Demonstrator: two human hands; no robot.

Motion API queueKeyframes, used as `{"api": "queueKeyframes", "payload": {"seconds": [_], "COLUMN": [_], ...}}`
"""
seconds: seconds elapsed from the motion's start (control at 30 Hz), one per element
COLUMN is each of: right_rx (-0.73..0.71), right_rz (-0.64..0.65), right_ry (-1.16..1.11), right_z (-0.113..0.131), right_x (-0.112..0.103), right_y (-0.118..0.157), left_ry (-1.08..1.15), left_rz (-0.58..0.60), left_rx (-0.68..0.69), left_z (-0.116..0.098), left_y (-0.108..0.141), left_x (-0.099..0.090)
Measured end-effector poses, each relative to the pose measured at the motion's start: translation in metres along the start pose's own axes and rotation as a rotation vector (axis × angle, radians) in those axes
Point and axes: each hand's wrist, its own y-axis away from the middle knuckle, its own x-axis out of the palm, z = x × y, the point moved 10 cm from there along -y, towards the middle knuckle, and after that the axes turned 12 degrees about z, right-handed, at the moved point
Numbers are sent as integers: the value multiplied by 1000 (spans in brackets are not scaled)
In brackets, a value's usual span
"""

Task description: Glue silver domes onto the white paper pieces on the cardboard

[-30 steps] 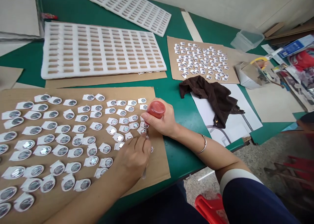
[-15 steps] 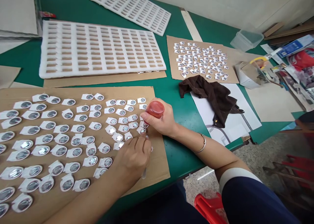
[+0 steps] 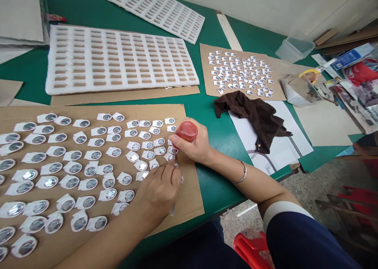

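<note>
My right hand (image 3: 196,143) is wrapped round a red squeeze bottle (image 3: 187,131), tipped so its narrow end points down at the right edge of the cardboard sheet (image 3: 191,198). Right below it, my left hand (image 3: 162,188) is closed on a thin metal tool (image 3: 173,210), whose blunt end shows beneath the palm; its working end is hidden by the fingers. The fingertips nearly meet the bottle's nozzle. Rows of small white pieces with shiny round centres, such as this piece (image 3: 125,178), lie across the cardboard. A few pieces are partly covered by my hands.
A white foam tray (image 3: 121,60) with slots lies behind the cardboard, and a second foam tray (image 3: 159,11) is farther back. To the right are a brown cloth (image 3: 251,117), another cardboard (image 3: 206,78) with similar pieces, and a clear plastic box (image 3: 295,48).
Both hands keep nearly the same place and grip. The view has shifted very slightly; no piece has visibly been moved.
</note>
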Motion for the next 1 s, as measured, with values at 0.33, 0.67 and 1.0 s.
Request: {"api": "queueKeyframes", "payload": {"seconds": [0.33, 0.67, 1.0], "right_rx": [9, 5, 33], "right_rz": [-7, 0, 9], "right_ry": [40, 62, 113], "right_z": [-5, -4, -6], "right_x": [-1, 1, -1], "right_y": [0, 0, -1], "left_ry": [-11, -10, -12], "left_rz": [10, 11, 5], "left_rx": [2, 13, 31], "left_z": [1, 0, 0], "left_y": [0, 2, 0], "left_x": [1, 4, -1]}}
